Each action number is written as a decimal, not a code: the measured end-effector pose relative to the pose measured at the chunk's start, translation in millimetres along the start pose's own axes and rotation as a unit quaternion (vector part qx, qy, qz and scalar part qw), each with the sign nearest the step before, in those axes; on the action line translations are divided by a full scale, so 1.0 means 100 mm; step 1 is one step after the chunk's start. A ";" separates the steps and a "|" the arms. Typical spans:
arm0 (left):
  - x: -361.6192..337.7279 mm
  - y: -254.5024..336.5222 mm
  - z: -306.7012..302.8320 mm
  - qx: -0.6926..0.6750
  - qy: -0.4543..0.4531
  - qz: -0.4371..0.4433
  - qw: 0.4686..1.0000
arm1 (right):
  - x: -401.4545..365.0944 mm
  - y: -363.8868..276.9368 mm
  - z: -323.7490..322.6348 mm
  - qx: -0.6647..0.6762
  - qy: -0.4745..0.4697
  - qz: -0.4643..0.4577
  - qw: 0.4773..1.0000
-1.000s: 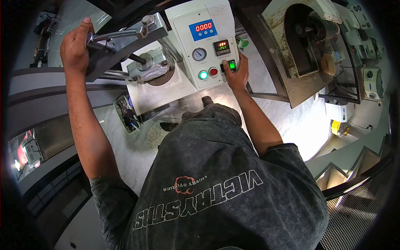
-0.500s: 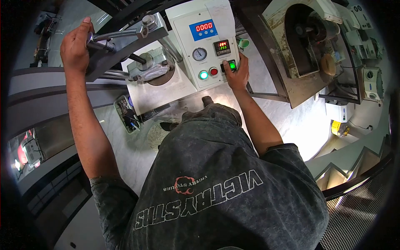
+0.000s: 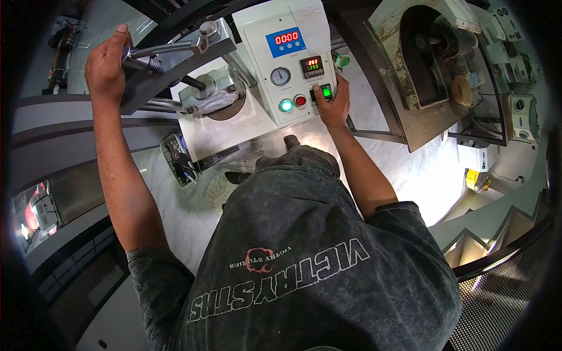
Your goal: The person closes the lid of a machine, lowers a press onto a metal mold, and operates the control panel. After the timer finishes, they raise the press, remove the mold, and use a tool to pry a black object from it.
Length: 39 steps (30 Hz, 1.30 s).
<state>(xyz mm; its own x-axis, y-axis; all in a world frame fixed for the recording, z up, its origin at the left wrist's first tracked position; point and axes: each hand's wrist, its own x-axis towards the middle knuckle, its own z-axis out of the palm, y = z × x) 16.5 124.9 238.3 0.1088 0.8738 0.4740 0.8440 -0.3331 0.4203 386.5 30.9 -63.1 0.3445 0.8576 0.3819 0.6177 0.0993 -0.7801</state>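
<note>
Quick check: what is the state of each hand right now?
Left hand: closed around the silver metal lever handle.
Right hand: open, holding nothing, thumb on the lit green rocker switch of the white control panel.

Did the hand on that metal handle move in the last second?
No. The left hand stays clamped on the metal handle, at the same spot relative to the white control panel.
</note>
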 end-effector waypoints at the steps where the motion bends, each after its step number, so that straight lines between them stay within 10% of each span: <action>1: 0.00 -0.01 0.00 0.005 0.000 0.006 1.000 | 0.00 0.00 0.00 0.000 0.000 0.002 1.000; 39: 0.03 -0.14 -0.03 0.003 -0.027 -0.036 0.999 | 0.00 0.00 0.00 -0.001 -0.005 0.004 1.000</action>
<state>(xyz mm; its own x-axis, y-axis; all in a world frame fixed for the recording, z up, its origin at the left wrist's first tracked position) 3.4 131.3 236.1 0.0754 0.9131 0.4006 0.8543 -0.2664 0.4464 386.6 30.5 -62.7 0.3422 0.8631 0.3715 0.6169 0.0919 -0.7817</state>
